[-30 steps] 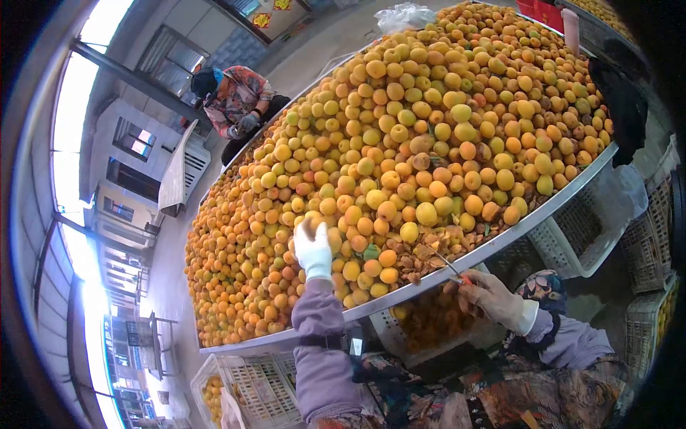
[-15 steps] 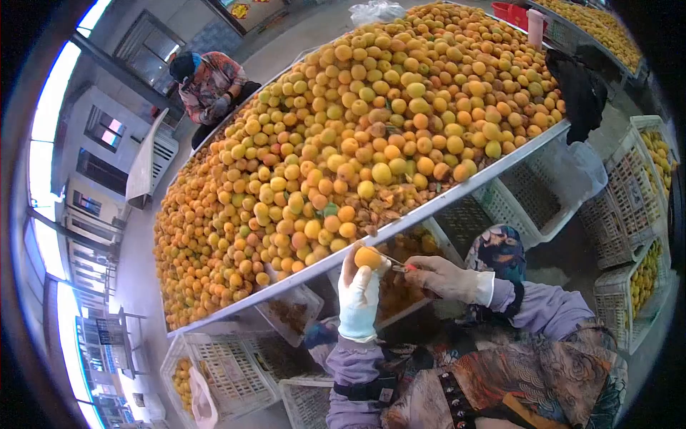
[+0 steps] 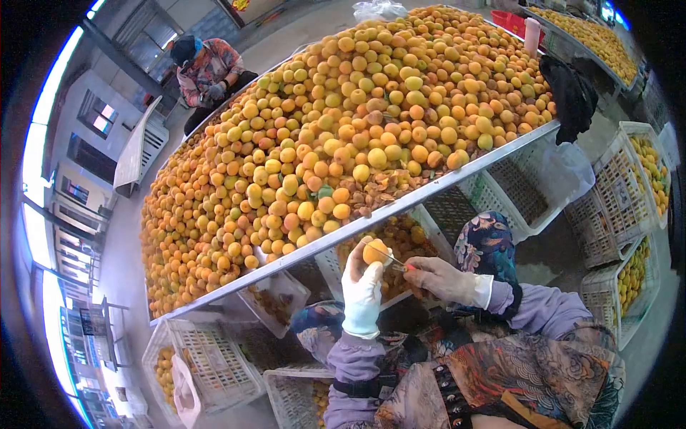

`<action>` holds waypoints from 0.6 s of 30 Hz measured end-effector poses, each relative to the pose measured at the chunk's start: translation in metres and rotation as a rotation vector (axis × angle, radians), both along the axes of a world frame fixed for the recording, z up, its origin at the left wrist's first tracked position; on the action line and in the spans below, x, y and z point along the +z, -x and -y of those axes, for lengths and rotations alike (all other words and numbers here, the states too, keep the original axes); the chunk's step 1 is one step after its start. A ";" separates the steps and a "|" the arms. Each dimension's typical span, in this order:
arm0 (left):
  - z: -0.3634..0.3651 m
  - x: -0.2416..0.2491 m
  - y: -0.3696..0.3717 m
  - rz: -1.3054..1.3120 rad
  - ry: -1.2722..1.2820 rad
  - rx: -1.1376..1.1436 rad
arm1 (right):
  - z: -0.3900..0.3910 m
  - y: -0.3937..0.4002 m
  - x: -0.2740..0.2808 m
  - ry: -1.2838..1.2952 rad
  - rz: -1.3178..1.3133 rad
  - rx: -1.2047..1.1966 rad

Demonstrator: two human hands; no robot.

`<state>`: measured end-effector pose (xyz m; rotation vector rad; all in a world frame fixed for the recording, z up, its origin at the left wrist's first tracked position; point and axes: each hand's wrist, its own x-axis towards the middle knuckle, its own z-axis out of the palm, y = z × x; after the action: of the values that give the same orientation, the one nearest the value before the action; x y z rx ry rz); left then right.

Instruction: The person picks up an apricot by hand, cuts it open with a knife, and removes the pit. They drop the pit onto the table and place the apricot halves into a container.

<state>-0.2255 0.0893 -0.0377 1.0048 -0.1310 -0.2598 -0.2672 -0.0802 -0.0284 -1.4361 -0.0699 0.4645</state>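
Note:
My left hand (image 3: 362, 292), in a white glove with bare fingertips showing, is closed around an orange-yellow apricot (image 3: 374, 249) in front of the table's edge. My right hand (image 3: 449, 280) grips a small knife (image 3: 398, 263) with a thin blade and a bit of red at the handle. The blade reaches across to the apricot and meets its right side; how deep it goes cannot be made out. Just beyond both hands lies a big heap of apricots (image 3: 307, 154) on the metal-edged table (image 3: 421, 200). Torn apricot pieces (image 3: 382, 189) lie near the rim.
Below the table edge is a crate of fruit pieces (image 3: 404, 239). White plastic crates stand at the lower left (image 3: 221, 365) and right (image 3: 607, 193). A black cloth (image 3: 568, 93) hangs at the table corner. Another person (image 3: 206, 71) sits across the heap.
The view has shifted slightly, so the table and crates sit a little left and lower. In my left hand the apricot is turned somewhat, and the knife blade now lies against it.

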 end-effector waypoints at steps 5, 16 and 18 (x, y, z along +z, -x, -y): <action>-0.008 -0.005 -0.002 0.044 -0.026 0.051 | 0.003 -0.003 0.000 -0.022 -0.044 0.015; -0.021 -0.006 0.003 0.101 -0.020 -0.041 | 0.008 -0.004 0.017 -0.024 -0.096 0.116; -0.020 -0.003 0.004 0.145 -0.047 -0.044 | 0.009 -0.003 0.015 -0.009 -0.136 0.140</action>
<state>-0.2294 0.1094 -0.0410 1.0685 -0.2803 -0.2308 -0.2639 -0.0893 -0.0133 -1.3929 -0.0630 0.6747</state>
